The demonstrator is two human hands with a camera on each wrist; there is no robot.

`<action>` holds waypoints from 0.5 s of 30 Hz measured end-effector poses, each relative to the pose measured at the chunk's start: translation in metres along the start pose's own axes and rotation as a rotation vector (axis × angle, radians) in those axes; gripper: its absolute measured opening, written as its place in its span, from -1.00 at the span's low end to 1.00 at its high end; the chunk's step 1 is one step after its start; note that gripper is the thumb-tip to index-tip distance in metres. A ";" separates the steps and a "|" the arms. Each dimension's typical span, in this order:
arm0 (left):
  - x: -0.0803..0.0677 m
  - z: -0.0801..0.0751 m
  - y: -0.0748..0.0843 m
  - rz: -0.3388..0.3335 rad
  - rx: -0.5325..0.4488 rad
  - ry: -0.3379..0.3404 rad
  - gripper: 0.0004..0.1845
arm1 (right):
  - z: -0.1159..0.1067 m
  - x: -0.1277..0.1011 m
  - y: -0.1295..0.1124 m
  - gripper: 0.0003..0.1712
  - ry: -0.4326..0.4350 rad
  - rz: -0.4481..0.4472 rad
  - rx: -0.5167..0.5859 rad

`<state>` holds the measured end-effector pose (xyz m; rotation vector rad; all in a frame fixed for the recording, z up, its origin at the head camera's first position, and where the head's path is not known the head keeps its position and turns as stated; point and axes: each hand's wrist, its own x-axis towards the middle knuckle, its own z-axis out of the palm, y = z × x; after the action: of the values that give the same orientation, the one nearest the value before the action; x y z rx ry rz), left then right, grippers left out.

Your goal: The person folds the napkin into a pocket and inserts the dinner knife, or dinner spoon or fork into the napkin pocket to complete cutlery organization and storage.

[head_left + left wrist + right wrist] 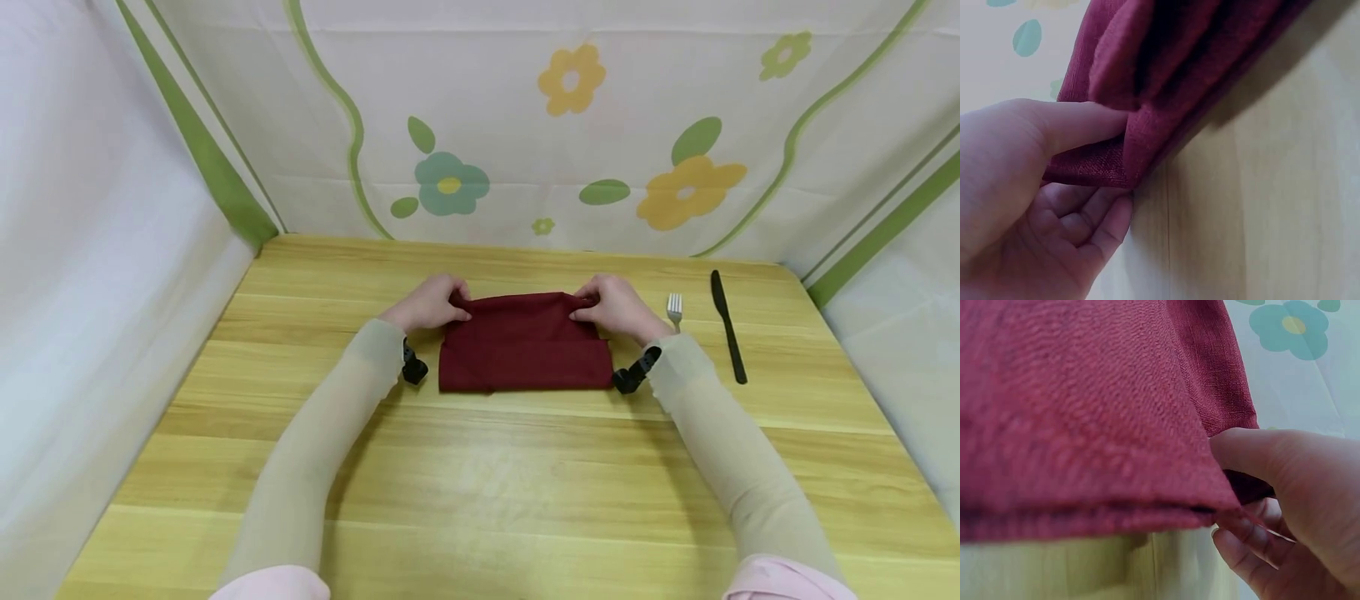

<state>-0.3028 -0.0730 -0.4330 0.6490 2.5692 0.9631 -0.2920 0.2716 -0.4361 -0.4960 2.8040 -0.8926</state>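
Observation:
A dark red cloth napkin (pixel 525 350), folded over into a wide band, lies across the middle of the table. My left hand (pixel 435 302) pinches its far left corner, and my right hand (pixel 613 307) pinches the far right corner. In the left wrist view, the thumb of the left hand (pixel 1041 187) presses on the layered napkin (pixel 1166 119) while the other fingers lie beneath it. The right wrist view has the right hand (pixel 1291 500) gripping the napkin's (pixel 1097 419) edge the same way, the fingers partly hidden under the cloth.
To the right, a fork (pixel 675 308) lies partly hidden behind the right wrist. Beyond it is a black knife (pixel 727 325). The wooden table (pixel 480 500) meets a white flowered curtain (pixel 510 108) at its far edge, with white cloth at both sides.

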 end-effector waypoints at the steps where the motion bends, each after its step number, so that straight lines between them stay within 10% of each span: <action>1: -0.001 0.000 0.000 0.004 -0.004 0.009 -0.85 | 0.000 0.000 0.000 -0.74 0.004 0.002 0.004; 15: -0.013 -0.020 0.014 0.102 -0.090 0.152 -0.85 | -0.021 -0.017 -0.024 -0.85 0.130 -0.072 0.071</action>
<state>-0.2969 -0.0808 -0.4068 0.7126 2.6262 1.1975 -0.2748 0.2708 -0.4040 -0.5509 2.8736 -1.0728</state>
